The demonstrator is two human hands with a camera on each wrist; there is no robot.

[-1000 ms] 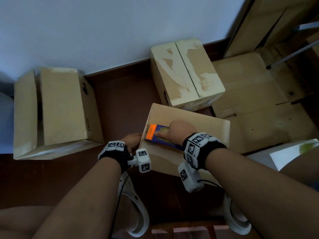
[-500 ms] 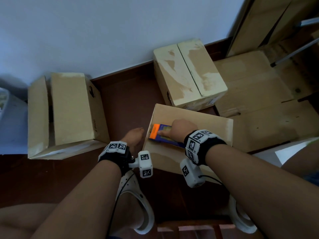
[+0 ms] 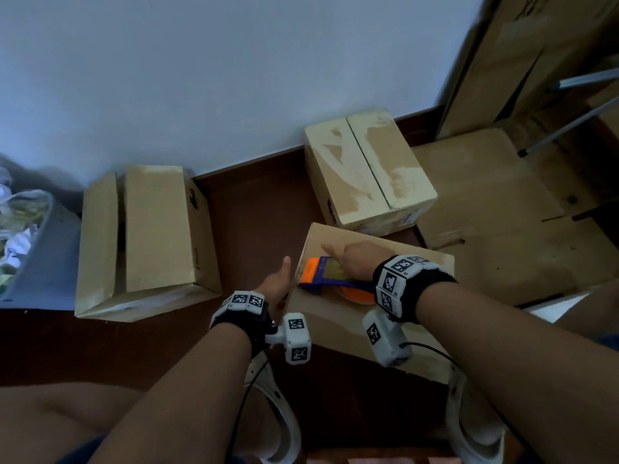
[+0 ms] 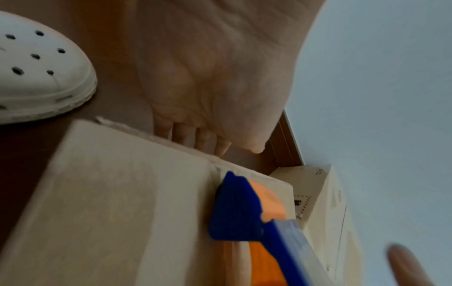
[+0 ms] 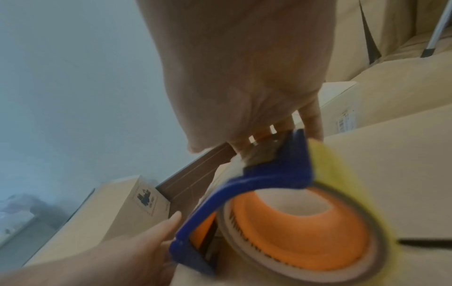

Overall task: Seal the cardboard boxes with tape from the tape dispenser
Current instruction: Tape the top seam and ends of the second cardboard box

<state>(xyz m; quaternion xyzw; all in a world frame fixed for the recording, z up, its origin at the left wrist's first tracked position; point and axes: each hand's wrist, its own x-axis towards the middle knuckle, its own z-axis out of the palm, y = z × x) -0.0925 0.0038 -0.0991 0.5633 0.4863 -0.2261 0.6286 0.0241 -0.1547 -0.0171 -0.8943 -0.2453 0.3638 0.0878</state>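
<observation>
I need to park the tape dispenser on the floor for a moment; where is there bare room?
Bare floor lies between the open box and the closed box. It is crowded near the sandals.

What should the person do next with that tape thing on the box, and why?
Probably draw the tape dispenser back along the box top toward themselves. Its orange nose sits at the far-left edge, gripped by the right hand, while the left hand lies flat against that side.
</observation>
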